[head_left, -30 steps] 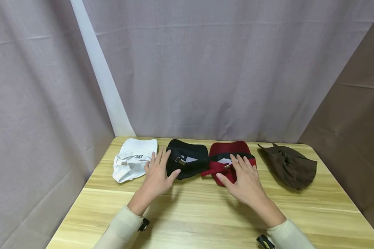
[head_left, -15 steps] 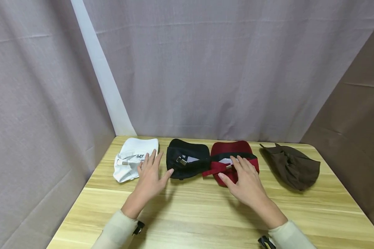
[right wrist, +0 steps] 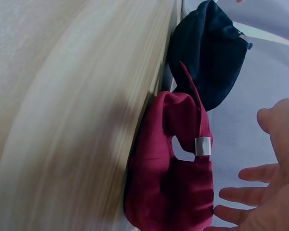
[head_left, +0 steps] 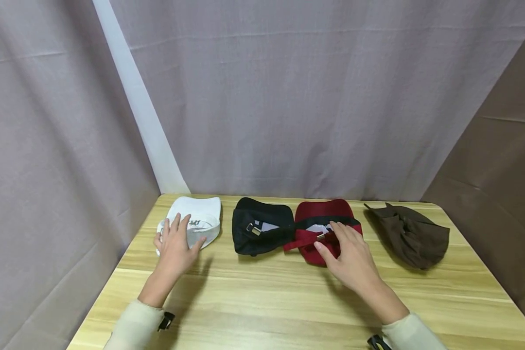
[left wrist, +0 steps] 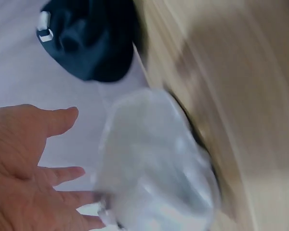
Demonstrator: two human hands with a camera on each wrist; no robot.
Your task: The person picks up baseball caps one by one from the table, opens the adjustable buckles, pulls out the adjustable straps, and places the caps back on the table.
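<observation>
Four caps would be a count, so I name each: a white cap [head_left: 201, 206] lies at the left, then a black cap [head_left: 262, 223], a red cap [head_left: 323, 209] and a dark brown cap [head_left: 411, 236]. My left hand [head_left: 173, 250] is over the white cap with fingers spread, holding nothing; the left wrist view shows its fingertips close to the cap's edge. My right hand [head_left: 352, 257] is over the right side of the red cap, fingers extended and holding nothing. In the right wrist view the red cap's strap and metal buckle [right wrist: 203, 146] show.
The caps lie in a row along the back of a wooden table [head_left: 262, 301]. A grey curtain [head_left: 262, 107] hangs behind it, and a brown curtain [head_left: 503, 194] at the right. The black and red caps touch or nearly touch.
My left hand has moved left from beside the black cap to over the white cap. My right hand has stayed over the red cap, shifting only slightly.
</observation>
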